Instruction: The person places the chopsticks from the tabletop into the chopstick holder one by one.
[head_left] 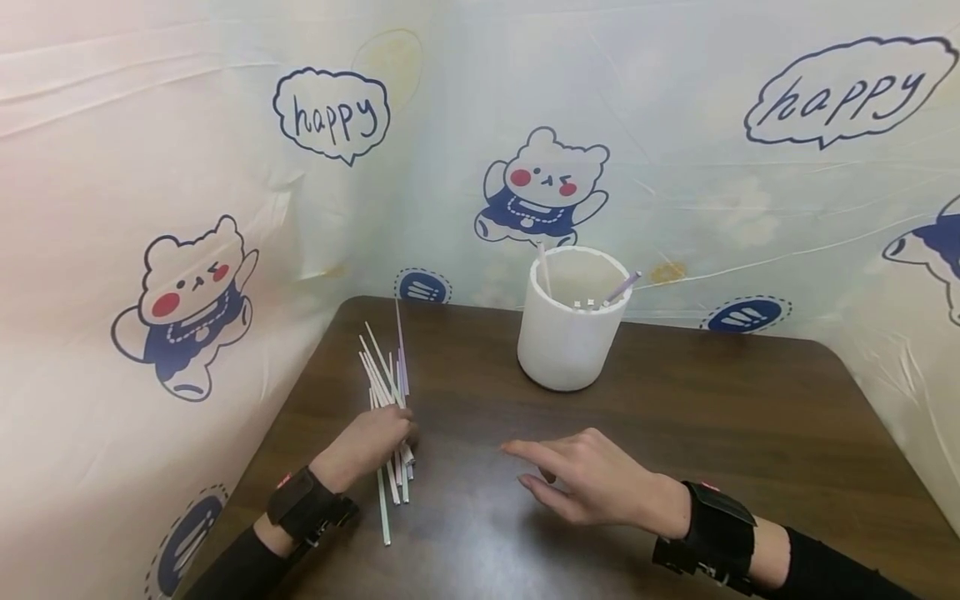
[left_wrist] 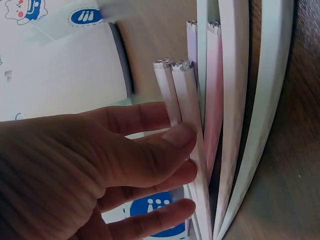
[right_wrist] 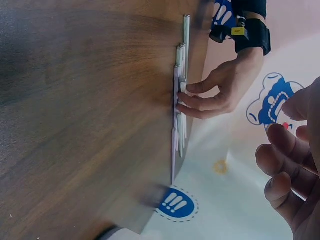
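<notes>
A loose bundle of long, thin pastel sticks [head_left: 396,483] lies on the left side of the table, in white, pink, lilac and pale green. Over its middle is my left hand [head_left: 373,442]. In the left wrist view, its thumb and fingers pinch two pale pink sticks [left_wrist: 187,87] with ragged, shiny ends. Beside these, a darker pink stick [left_wrist: 214,95] and a pale green stick [left_wrist: 272,85] run past the fingertips. My right hand [head_left: 588,479] hovers over the table to the right of the bundle, fingers loosely extended and holding nothing.
A white cylindrical holder [head_left: 566,342] stands at the back of the brown table [head_left: 712,400], with a lilac stick [head_left: 624,287] and several others inside. Printed cloth [head_left: 660,108] with bear drawings hangs behind and to the left.
</notes>
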